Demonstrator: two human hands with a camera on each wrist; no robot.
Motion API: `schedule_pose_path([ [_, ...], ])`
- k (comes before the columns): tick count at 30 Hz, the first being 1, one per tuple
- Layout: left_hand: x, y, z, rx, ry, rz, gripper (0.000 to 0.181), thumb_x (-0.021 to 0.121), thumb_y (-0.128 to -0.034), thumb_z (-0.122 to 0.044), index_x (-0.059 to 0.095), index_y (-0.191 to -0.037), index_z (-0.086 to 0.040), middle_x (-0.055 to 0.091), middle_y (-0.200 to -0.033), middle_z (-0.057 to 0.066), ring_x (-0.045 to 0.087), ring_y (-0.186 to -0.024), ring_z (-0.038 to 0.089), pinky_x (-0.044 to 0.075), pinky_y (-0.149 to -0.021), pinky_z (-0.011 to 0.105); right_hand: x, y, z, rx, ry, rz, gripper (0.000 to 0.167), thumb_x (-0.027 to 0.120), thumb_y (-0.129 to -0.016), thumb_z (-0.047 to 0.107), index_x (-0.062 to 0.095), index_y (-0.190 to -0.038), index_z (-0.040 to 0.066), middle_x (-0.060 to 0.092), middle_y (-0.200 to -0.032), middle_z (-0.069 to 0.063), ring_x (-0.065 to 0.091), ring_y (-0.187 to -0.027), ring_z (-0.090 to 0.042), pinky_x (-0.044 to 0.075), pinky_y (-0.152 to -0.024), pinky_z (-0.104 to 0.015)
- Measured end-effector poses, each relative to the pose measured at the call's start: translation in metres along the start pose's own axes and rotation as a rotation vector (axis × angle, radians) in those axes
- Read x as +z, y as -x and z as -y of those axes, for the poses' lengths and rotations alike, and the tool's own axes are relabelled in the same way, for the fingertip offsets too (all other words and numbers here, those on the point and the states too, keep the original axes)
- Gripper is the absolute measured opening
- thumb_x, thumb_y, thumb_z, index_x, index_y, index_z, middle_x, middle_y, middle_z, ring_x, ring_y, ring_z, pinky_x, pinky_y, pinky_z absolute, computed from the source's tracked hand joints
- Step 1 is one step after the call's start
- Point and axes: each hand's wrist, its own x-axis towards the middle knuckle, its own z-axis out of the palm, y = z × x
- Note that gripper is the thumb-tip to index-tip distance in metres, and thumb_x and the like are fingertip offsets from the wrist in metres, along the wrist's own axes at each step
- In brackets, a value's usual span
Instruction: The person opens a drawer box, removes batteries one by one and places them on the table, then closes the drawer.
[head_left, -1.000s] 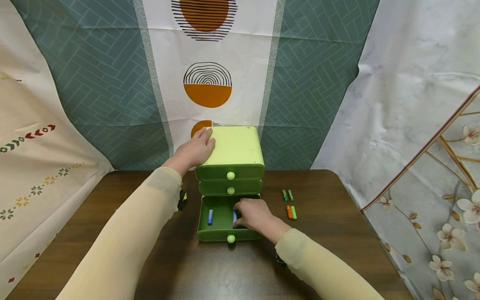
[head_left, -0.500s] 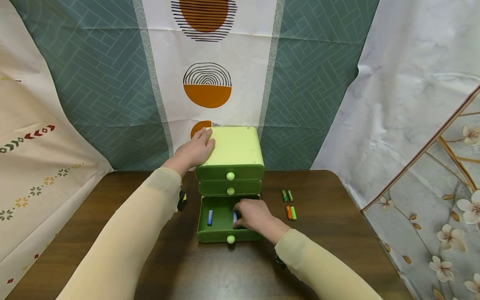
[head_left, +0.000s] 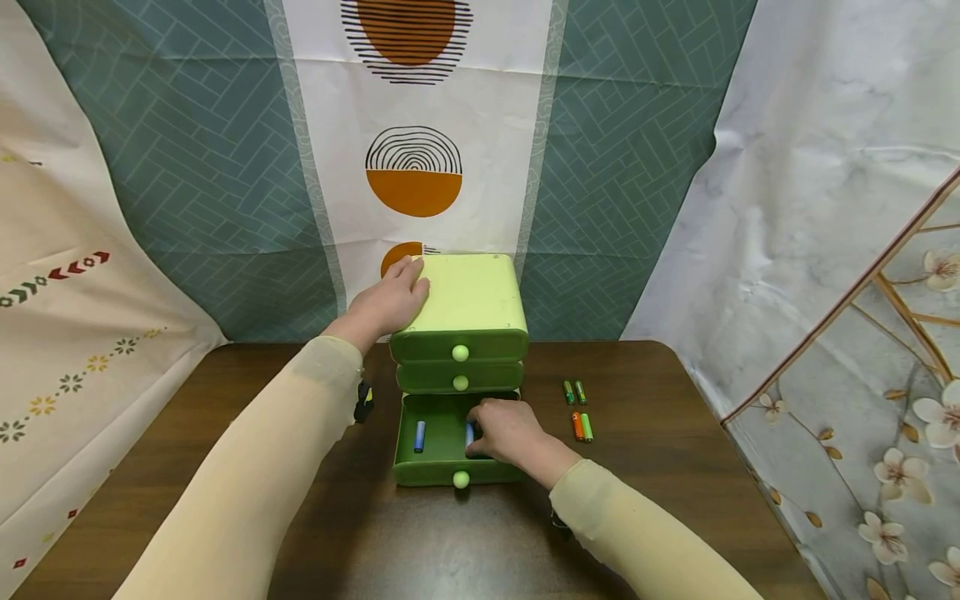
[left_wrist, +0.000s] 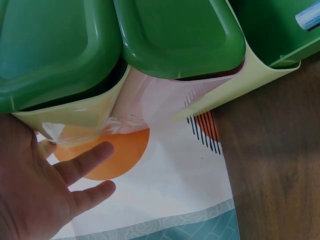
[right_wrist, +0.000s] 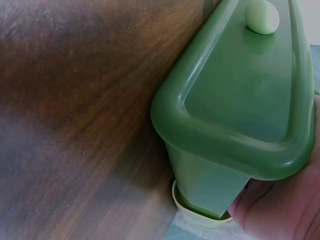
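A small green chest of drawers (head_left: 471, 292) stands against the back wall with its bottom drawer (head_left: 442, 472) pulled out. On its upper left edge rests my left hand (head_left: 386, 302); the left wrist view has those fingers (left_wrist: 90, 164) extended along the chest's side. My right hand (head_left: 510, 429) reaches into the bottom drawer and pinches a blue battery (head_left: 469, 433) near the drawer's right side. Another blue battery (head_left: 419, 436) lies in the drawer's left part. In the right wrist view the drawer front (right_wrist: 240, 100) hides my right fingertips.
Right of the chest, two green batteries (head_left: 574, 392) lie on the brown table (head_left: 645, 483). Nearer the front are an orange battery (head_left: 577, 427) and a light green battery (head_left: 587, 427), side by side. The two upper drawers (head_left: 427, 377) are closed. Patterned cloths hang behind and at both sides.
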Motion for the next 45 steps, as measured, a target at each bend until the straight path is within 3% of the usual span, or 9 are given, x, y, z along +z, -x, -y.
schedule_pose_path([
  [11,0.000,0.001,0.000,0.004,-0.004,0.000,0.069,0.020,-0.1195,-0.048,0.010,-0.180,-0.018,0.001,-0.186,0.009,0.007,-0.170,0.033,0.023,-0.131,0.062,0.000,-0.002,-0.001,-0.017,-0.004,0.010,0.044,0.095,-0.088,0.041,0.085,-0.121,0.014,0.077,-0.104,0.000,0.070,-0.085,-0.016,0.058,-0.069,-0.038],
  [22,0.000,0.001,-0.002,0.004,0.005,-0.006,0.068,0.022,-0.1198,-0.047,0.010,-0.180,-0.018,0.001,-0.186,0.009,0.008,-0.170,0.033,0.023,-0.131,0.062,-0.008,-0.001,-0.004,-0.023,-0.025,0.046,0.042,0.092,-0.091,0.042,0.084,-0.122,0.015,0.073,-0.090,0.008,0.063,-0.076,-0.009,0.055,-0.067,-0.035],
  [32,0.001,-0.001,0.000,0.004,-0.003,-0.005,0.068,0.021,-0.1198,-0.047,0.010,-0.180,-0.017,0.001,-0.186,0.010,0.008,-0.170,0.035,0.023,-0.131,0.063,-0.019,0.009,-0.001,-0.037,-0.076,0.033,0.046,0.091,-0.094,0.041,0.082,-0.130,0.014,0.078,-0.100,0.003,0.065,-0.078,-0.008,0.056,-0.067,-0.034],
  [40,0.001,0.001,-0.001,0.004,0.000,-0.010,0.069,0.021,-0.1195,-0.048,0.010,-0.180,-0.018,0.002,-0.186,0.009,0.010,-0.170,0.036,0.023,-0.131,0.063,-0.027,0.015,0.000,-0.060,-0.078,0.014,0.039,0.090,-0.095,0.039,0.082,-0.124,0.015,0.076,-0.098,0.004,0.060,-0.075,-0.005,0.051,-0.064,-0.030],
  [45,0.001,0.002,-0.001,0.004,0.003,-0.004,0.069,0.021,-0.1195,-0.048,0.010,-0.180,-0.018,0.001,-0.186,0.010,0.009,-0.170,0.036,0.023,-0.131,0.063,-0.033,0.021,0.000,-0.065,-0.073,-0.007,0.041,0.090,-0.094,0.040,0.081,-0.125,0.015,0.077,-0.103,0.005,0.066,-0.081,-0.007,0.054,-0.066,-0.031],
])
